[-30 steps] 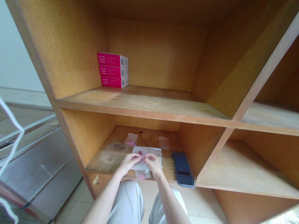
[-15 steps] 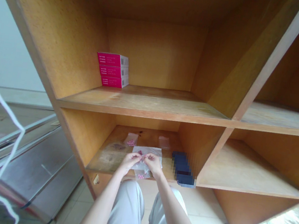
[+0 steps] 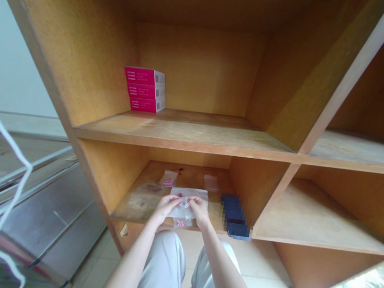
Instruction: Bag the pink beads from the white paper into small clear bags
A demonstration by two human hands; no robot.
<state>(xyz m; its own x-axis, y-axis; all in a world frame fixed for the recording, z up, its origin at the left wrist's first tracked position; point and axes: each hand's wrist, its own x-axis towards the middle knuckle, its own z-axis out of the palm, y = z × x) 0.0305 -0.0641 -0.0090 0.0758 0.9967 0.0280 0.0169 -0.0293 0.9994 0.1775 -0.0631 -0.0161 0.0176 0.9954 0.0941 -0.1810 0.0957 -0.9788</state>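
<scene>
Both of my hands are closed over a white sheet [image 3: 196,193] on the lower shelf. My left hand [image 3: 167,204] and my right hand [image 3: 199,209] pinch opposite sides of a small clear plastic bag [image 3: 183,222], thumbs and fingertips close together. Pink beads show in the bag's lower part, near the shelf's front edge. A few dark pink beads [image 3: 180,195] lie on the sheet just beyond my fingertips. Farther back on the left is another clear bag of pink beads [image 3: 168,183]. A flat clear bag [image 3: 211,183] lies back right.
Beside the right divider is a dark blue item [image 3: 234,214], partly pixelated. Three stacked pink boxes [image 3: 144,90] stand on the upper shelf [image 3: 193,134]. A white cable [image 3: 15,152] hangs at the left, before a metal-framed glass piece [image 3: 42,218]. My knees are under the shelf edge.
My fingertips have drawn slightly apart at the bag's top. The pink between them no longer shows, and the bag's lower part has shifted a little up. The rest is unchanged.
</scene>
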